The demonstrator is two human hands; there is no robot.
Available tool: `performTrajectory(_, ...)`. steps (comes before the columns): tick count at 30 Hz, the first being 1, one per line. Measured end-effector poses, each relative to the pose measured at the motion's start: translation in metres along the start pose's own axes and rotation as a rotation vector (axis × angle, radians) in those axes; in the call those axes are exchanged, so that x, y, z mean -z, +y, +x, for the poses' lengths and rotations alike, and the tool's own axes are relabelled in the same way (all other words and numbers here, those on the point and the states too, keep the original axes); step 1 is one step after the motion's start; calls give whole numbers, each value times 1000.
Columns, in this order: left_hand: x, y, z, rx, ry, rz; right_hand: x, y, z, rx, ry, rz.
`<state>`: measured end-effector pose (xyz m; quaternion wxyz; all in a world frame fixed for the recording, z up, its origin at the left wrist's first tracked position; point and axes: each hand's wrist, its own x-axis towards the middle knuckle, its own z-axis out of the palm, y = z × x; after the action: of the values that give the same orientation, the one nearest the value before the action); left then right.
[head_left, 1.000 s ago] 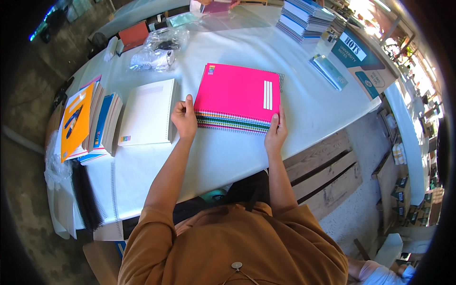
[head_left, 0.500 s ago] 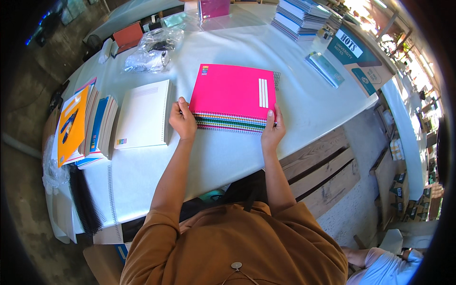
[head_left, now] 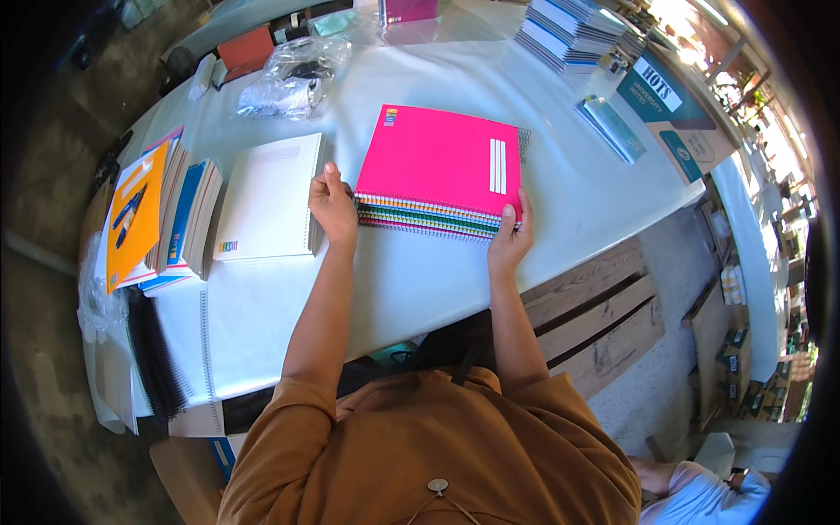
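Observation:
A stack of spiral notebooks with a bright pink cover on top [head_left: 442,166] lies on the white table [head_left: 411,280], its many-coloured edges facing me. My left hand [head_left: 332,206] grips the stack's near left corner. My right hand [head_left: 509,236] holds the near right corner, thumb on the pink cover. Both hands clasp the stack between them.
A white spiral notebook [head_left: 267,197] lies left of the stack. Further left stand piles of books, one orange-covered [head_left: 136,214]. A clear plastic bag [head_left: 289,79], a stack of blue-and-white books [head_left: 569,31], a teal box [head_left: 678,114] and a wooden pallet [head_left: 595,315] surround the area.
The pink stack has shifted slightly in my hands; my left hand has moved from flat against its edge to gripping the corner. The view moved a little.

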<state>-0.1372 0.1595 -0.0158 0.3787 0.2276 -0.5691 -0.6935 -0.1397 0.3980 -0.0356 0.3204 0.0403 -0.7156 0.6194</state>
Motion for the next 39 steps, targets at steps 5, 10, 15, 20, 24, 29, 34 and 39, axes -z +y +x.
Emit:
performTrajectory(5,37,3,20,162,-324,-97,-3,2,0,17,25,34)
performTrajectory(10,62,-2,12,260,-551,-110,-4,1,-2,-52,35,42)
performTrajectory(15,61,7,5,255,-582,-1,-5,4,-2,3,23,38)
performTrajectory(20,62,7,7,240,-593,-15,-5,0,-2,15,20,-13)
performTrajectory(24,60,8,4,222,-601,-65,-3,1,-2,49,24,-38)
performTrajectory(29,56,12,-1,214,-533,-19,-2,5,-1,33,23,-56)
performTrajectory(34,61,4,3,170,-610,-4,-2,4,-2,29,8,-98)
performTrajectory(39,48,-4,2,152,-538,-68,-2,3,-1,27,29,-39)
